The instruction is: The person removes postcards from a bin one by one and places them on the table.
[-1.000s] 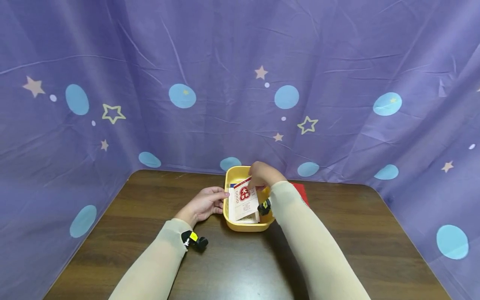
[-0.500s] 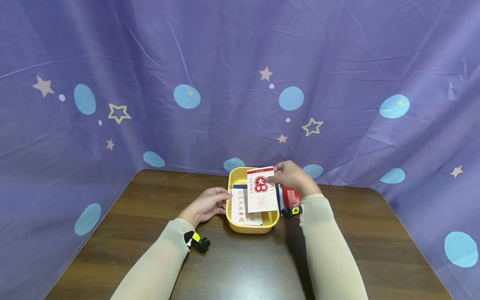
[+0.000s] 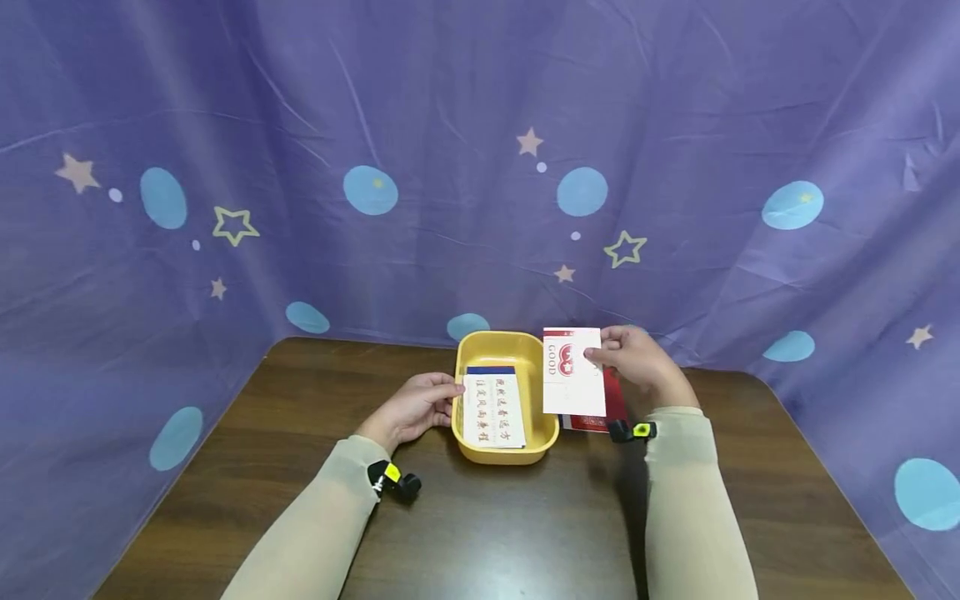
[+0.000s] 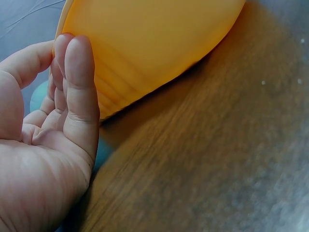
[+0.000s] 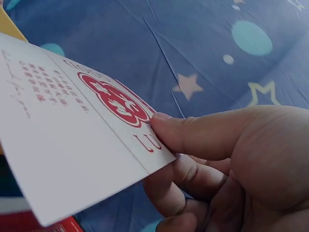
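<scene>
A white card (image 3: 573, 383) with a red emblem and the word GOOD is pinched by my right hand (image 3: 637, 362) between thumb and fingers at its right edge. It is held up just right of a yellow plastic basket (image 3: 542, 446). In the right wrist view the thumb presses on the card's printed face (image 5: 72, 140), with the fingers behind. My left hand (image 3: 416, 408) pinches the basket's left rim, thumb on top and fingers along the outer wall (image 4: 145, 53). White cards (image 3: 495, 412) with red-brown writing lie inside the basket, over a dark blue edge (image 3: 491, 369).
Red cards or booklets (image 3: 617, 400) lie on the wooden table (image 3: 480, 533) right of the basket, partly covered by the held card. A purple curtain (image 3: 450, 275) with stars and dots hangs along the table's back and sides.
My right hand has lifted the white GOOD card out of the basket and carried it right, uncovering the written cards beneath. My left hand stays at the rim.
</scene>
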The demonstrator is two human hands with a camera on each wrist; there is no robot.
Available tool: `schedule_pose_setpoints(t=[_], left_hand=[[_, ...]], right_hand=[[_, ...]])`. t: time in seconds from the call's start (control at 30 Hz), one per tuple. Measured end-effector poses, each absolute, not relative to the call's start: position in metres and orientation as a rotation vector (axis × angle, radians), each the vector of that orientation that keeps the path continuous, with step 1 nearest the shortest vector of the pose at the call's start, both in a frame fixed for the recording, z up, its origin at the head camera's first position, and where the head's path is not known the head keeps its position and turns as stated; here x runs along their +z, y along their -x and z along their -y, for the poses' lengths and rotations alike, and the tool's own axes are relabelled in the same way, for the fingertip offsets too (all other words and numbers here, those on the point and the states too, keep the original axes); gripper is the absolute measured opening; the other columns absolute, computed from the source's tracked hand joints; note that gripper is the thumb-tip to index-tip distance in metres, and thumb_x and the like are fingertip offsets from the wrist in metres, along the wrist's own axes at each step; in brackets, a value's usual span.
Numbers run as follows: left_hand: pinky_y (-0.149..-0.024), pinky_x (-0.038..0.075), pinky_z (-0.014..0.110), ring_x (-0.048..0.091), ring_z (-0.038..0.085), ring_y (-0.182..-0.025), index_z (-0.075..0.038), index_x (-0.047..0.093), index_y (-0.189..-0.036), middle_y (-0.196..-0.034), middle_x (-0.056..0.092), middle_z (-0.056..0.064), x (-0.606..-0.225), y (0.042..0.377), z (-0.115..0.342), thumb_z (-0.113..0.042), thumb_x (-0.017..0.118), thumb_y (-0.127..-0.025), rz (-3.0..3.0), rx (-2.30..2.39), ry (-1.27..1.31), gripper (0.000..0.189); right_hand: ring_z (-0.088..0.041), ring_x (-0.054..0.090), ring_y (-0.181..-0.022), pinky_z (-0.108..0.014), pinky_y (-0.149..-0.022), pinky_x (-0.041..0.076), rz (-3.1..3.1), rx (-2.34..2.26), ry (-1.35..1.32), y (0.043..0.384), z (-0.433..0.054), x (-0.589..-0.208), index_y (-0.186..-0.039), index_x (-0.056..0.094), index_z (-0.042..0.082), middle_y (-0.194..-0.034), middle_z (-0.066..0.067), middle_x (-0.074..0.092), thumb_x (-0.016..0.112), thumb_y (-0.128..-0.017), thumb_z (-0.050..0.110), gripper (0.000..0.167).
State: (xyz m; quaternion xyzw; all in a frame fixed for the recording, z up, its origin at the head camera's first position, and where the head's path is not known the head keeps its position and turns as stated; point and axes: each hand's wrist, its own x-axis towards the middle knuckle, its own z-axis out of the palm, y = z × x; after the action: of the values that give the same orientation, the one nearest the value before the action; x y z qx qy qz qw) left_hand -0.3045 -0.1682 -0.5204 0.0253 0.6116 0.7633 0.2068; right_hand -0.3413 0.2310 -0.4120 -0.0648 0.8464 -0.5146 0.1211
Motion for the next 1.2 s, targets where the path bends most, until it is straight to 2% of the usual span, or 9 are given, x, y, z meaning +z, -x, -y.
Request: schedule_pose_setpoints(t=[0.13,0.2,0.3,0.43,0.6,0.8,0.9,1.1,1.2], left_hand=[[-0.059,0.062,0.022,0.066,0.008,-0.064,-0.01,0.067,-0.103,-0.079,0.072,-0.002,-0.52,0.305,0.169,-0.009,0.068,-0.11,-1.7,2.123,-0.081,0.007],[-0.059,0.061,0.022,0.066,0.008,-0.064,-0.01,0.067,-0.103,-0.078,0.072,-0.002,-0.519,0.304,0.169,-0.009,0.068,-0.11,-1.7,2.12,-0.08,0.007],[-0.058,0.061,0.021,0.065,0.007,-0.063,-0.011,0.067,-0.103,-0.077,0.071,-0.002,-0.518,0.304,0.17,-0.008,0.068,-0.11,-1.703,2.121,-0.073,0.008],[-0.058,0.061,0.02,0.065,0.006,-0.063,-0.012,0.067,-0.103,-0.077,0.071,-0.004,-0.518,0.306,0.17,-0.007,0.066,-0.112,-1.702,2.115,-0.089,0.01],[-0.058,0.061,0.02,0.065,0.006,-0.062,-0.011,0.066,-0.104,-0.076,0.071,-0.003,-0.519,0.307,0.169,-0.007,0.065,-0.113,-1.69,2.121,-0.081,0.01],[-0.058,0.061,0.02,0.065,0.006,-0.062,-0.01,0.066,-0.103,-0.076,0.071,-0.003,-0.518,0.305,0.17,-0.008,0.066,-0.112,-1.684,2.129,-0.085,0.009],[-0.058,0.062,0.02,0.066,0.006,-0.062,-0.01,0.066,-0.103,-0.076,0.071,-0.003,-0.518,0.304,0.17,-0.007,0.065,-0.113,-1.684,2.124,-0.093,0.01],[-0.058,0.062,0.021,0.065,0.006,-0.062,-0.01,0.066,-0.102,-0.076,0.071,-0.003,-0.517,0.304,0.17,-0.007,0.065,-0.113,-1.683,2.128,-0.099,0.011],[-0.058,0.062,0.021,0.065,0.006,-0.062,-0.01,0.066,-0.102,-0.075,0.07,-0.003,-0.516,0.303,0.169,-0.007,0.065,-0.112,-1.678,2.131,-0.107,0.011]], right_hand=[[-0.017,0.062,-0.084,-0.032,-0.072,0.055,-2.549,-1.415,0.11,0.339,-0.247,-0.413,-0.153,0.054,-0.001,-0.091,0.006,0.07,0.078,-0.108,0.024,0.056],[-0.02,0.06,-0.081,-0.031,-0.067,0.052,-2.568,-1.384,0.065,0.339,-0.253,-0.414,-0.156,0.053,0.001,-0.093,0.005,0.069,0.079,-0.108,0.027,0.061],[-0.02,0.061,-0.082,-0.031,-0.068,0.053,-2.574,-1.372,0.033,0.34,-0.258,-0.416,-0.161,0.05,-0.001,-0.1,0.001,0.072,0.078,-0.109,0.028,0.066],[-0.016,0.066,-0.085,-0.034,-0.076,0.06,-2.599,-1.366,0.0,0.339,-0.267,-0.42,-0.163,0.049,-0.004,-0.11,-0.005,0.075,0.073,-0.11,0.024,0.064],[-0.014,0.068,-0.089,-0.035,-0.082,0.063,-2.577,-1.402,-0.026,0.339,-0.278,-0.429,-0.163,0.046,-0.008,-0.108,-0.007,0.074,0.071,-0.111,0.019,0.064],[-0.018,0.064,-0.1,-0.035,-0.09,0.057,-2.511,-1.431,-0.129,0.343,-0.291,-0.448,-0.164,0.046,-0.006,-0.108,-0.003,0.07,0.073,-0.109,0.023,0.067],[-0.02,0.063,-0.102,-0.034,-0.089,0.054,-2.527,-1.371,-0.16,0.345,-0.295,-0.458,-0.163,0.049,-0.005,-0.108,-0.003,0.071,0.074,-0.109,0.025,0.067],[-0.019,0.066,-0.095,-0.03,-0.081,0.058,-2.575,-1.33,-0.11,0.35,-0.295,-0.473,-0.158,0.054,-0.011,-0.105,-0.006,0.074,0.075,-0.107,0.022,0.065],[-0.021,0.068,-0.098,-0.031,-0.082,0.059,-2.574,-1.319,-0.138,0.353,-0.292,-0.478,-0.158,0.055,-0.011,-0.111,-0.012,0.075,0.076,-0.106,0.021,0.064]])
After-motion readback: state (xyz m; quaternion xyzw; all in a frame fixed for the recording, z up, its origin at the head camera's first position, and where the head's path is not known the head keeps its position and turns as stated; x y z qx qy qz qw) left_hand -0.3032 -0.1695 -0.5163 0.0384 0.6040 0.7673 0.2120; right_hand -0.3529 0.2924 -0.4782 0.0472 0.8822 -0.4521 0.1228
